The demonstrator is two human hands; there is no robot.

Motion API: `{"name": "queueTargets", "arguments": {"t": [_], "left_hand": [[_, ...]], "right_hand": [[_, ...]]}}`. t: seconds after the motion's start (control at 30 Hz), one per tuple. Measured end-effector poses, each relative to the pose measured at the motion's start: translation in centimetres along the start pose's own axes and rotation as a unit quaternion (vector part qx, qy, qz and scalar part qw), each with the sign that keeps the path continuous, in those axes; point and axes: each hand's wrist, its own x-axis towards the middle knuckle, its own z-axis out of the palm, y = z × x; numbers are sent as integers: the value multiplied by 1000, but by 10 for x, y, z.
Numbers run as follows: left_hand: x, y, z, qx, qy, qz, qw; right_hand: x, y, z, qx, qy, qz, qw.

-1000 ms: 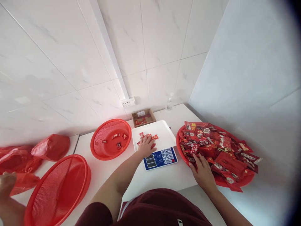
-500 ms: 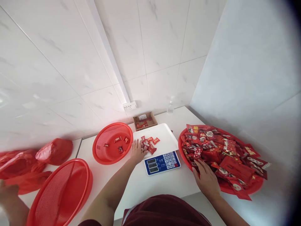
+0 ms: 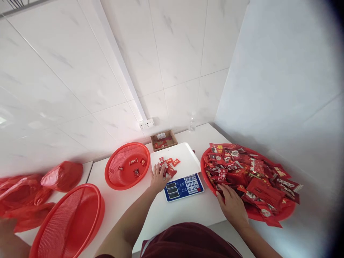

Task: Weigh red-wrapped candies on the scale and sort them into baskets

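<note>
Our hands lay well apart. Our left hand (image 3: 158,179) rested, fingers spread, against small packets (image 3: 171,171), bright and darker red with pale lettering, bunched on the near left of the white tray (image 3: 187,156). Our right hand (image 3: 231,205) touched the heaped red basket (image 3: 204,172) at right; its grip we couldn't tell.

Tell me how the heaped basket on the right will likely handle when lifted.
The heaped basket will probably feel weighty, being piled above its rim. Red packets jutting past its edge could slide off if it tilts. Its thin-looking rim might flex a little under that load.
</note>
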Motion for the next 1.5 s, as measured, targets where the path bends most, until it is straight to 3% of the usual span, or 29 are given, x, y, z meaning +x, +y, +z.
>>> {"name": "queueTargets", "arguments": {"t": [0.5, 0.63, 0.77, 0.97, 1.1, 1.3, 1.5], "left_hand": [[32, 49, 3, 41, 25, -36, 998], [39, 56, 7, 53, 10, -55, 997], [32, 51, 8, 50, 51, -67, 995], [7, 9, -7, 55, 149, -186, 970], [-15, -39, -22, 43, 80, -256, 962], [-62, -104, -41, 41, 24, -223, 974], [-106, -160, -59, 37, 7, -204, 978]], "right_hand": [[-5, 9, 4, 40, -21, -32, 998], [-8, 14, 5, 43, -25, -66, 997], [-11, 17, 5, 46, -24, -104, 993], [-11, 15, 0, 52, -13, -128, 990], [-11, 14, -2, 55, -2, -125, 991], [-11, 8, -7, 28, 2, -119, 993], [-8, -11, -17, -58, -65, -49, 995]]}}
